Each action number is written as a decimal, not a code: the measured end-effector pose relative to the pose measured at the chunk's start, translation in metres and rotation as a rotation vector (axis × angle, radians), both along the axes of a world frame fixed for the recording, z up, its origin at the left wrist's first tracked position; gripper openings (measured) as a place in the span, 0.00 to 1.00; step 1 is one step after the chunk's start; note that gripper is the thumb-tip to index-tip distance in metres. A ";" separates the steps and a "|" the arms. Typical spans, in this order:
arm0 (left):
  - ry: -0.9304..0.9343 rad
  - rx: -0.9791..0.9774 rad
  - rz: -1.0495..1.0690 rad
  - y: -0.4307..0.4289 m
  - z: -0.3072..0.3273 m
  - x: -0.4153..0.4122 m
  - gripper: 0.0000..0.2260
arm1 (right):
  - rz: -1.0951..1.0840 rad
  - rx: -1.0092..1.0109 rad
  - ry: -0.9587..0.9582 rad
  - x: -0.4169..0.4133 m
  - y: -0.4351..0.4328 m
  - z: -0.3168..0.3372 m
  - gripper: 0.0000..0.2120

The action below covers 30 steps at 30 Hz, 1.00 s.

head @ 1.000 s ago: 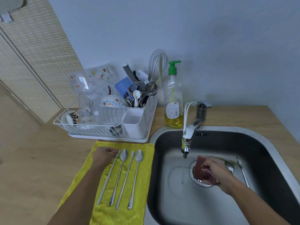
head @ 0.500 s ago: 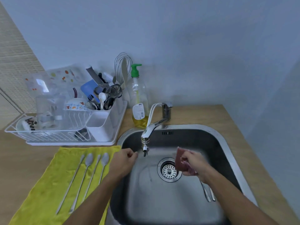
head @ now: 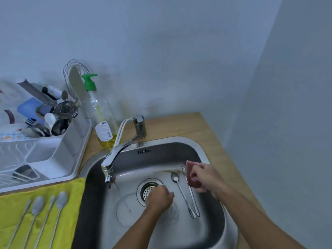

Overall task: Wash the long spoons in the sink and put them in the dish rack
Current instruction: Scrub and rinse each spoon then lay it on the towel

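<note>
Lying nearest the viewer, four long spoons [head: 37,204] sit side by side on a yellow cloth [head: 75,191] spread over the table [head: 179,124], left of the sink [head: 170,153]. Inside the basin, the left hand [head: 159,197] is just beside the drain strainer [head: 148,191]; its fingers are curled into a loose fist, with nothing seen in them. Close to its right, two long spoons [head: 175,177] lie on the sink floor, almost parallel, bowls pointing toward the back wall. The right hand [head: 206,178] is above them, its fingers gripping a reddish sponge [head: 191,177] over the bowl of the right-hand spoon. Behind, the chrome faucet [head: 116,155] swings its spout toward the left of the basin. Farther left, the white dish rack [head: 53,164] holds crowded cutlery, with a wire whisk [head: 67,72] rising at its far corner. A clear soap bottle [head: 100,112] with a green pump holds yellow liquid; its white label [head: 103,131] carries a logo and barcode, too blurred to read.
</note>
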<state>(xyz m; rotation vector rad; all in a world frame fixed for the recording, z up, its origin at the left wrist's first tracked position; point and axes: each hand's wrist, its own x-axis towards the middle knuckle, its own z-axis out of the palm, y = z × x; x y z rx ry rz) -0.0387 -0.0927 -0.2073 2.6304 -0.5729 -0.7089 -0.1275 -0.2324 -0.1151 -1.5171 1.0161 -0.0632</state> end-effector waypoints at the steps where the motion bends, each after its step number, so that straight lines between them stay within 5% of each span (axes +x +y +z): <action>1: -0.004 0.023 0.010 -0.005 -0.005 -0.003 0.17 | 0.005 0.000 -0.009 -0.001 0.001 0.002 0.06; 7: -0.015 0.131 0.080 -0.040 -0.028 -0.018 0.23 | 0.020 0.002 -0.001 -0.012 -0.020 0.003 0.10; 14: -0.020 0.127 0.152 -0.058 -0.026 -0.020 0.13 | 0.027 0.015 -0.012 -0.013 -0.037 -0.001 0.06; 30: 0.236 -0.116 0.248 -0.002 0.003 0.002 0.11 | 0.099 0.088 -0.010 0.012 -0.013 0.002 0.11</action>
